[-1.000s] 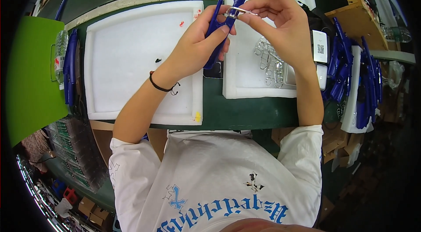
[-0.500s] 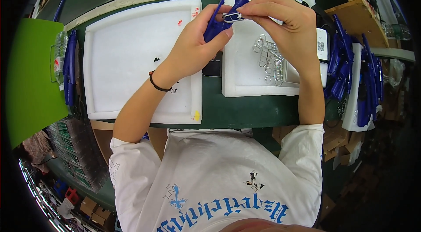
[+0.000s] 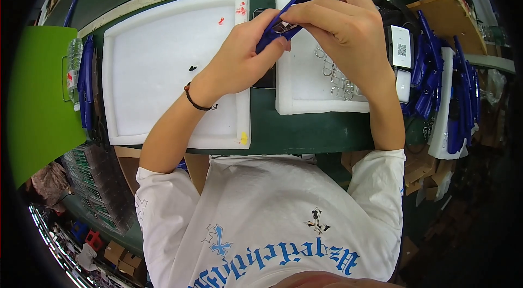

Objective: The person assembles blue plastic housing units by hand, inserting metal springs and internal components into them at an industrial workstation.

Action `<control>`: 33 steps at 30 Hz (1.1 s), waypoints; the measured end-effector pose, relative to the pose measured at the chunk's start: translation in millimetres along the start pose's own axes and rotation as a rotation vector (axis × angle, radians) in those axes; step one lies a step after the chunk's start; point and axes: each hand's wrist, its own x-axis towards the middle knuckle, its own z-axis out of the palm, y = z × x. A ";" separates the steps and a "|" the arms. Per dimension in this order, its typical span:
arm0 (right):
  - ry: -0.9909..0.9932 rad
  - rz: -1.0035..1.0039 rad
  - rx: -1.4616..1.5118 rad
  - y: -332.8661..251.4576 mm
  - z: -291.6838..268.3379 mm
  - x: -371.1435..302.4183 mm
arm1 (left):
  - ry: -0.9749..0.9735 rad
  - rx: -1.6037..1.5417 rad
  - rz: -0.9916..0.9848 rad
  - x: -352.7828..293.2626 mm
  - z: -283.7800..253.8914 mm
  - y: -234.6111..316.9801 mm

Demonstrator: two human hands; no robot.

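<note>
My left hand (image 3: 235, 62) is closed round the lower end of a dark blue plastic housing (image 3: 266, 39), held tilted above the gap between two white foam trays. A shiny bent-wire metal clip (image 3: 283, 27) sits at the opening of the housing. The thumb and fingers of my right hand (image 3: 348, 26) are pinched at that clip and pressed against the blue part; they hide some of both. Below my right hand, several similar wire clips (image 3: 340, 85) lie loose in the right foam tray (image 3: 305, 107).
On the left is another foam tray (image 3: 163, 70) with a small black piece (image 3: 193, 68). A white box (image 3: 401, 47) stands beside the right tray. More blue housings (image 3: 427, 78) are piled at far right. A plastic bottle (image 3: 74, 73) lies by a green panel (image 3: 41, 97).
The blue housing has turned edge-on and dipped slightly. My right hand has moved in closer, its fingers now pressing the wire clip against the housing. My left hand keeps its grip.
</note>
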 end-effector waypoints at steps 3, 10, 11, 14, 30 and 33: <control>0.095 0.008 -0.033 -0.6 5.4 -0.6 | 0.069 -0.095 -0.074 0.7 7.0 6.2; 0.266 -0.067 -0.114 2.7 20.1 -2.8 | 0.104 -0.011 -0.076 2.2 5.7 3.5; 0.329 -0.081 -0.096 4.4 22.6 -2.2 | 0.141 -0.033 -0.062 2.8 6.8 6.4; 0.497 0.015 0.102 9.4 28.2 4.7 | 0.201 -0.101 -0.034 2.3 12.8 6.4; 0.198 0.736 1.198 -24.5 69.0 -12.1 | 0.295 -0.073 0.055 3.4 34.6 -2.5; 0.115 0.742 1.229 -21.8 61.3 -8.8 | 0.301 -0.170 0.043 5.2 33.2 -0.2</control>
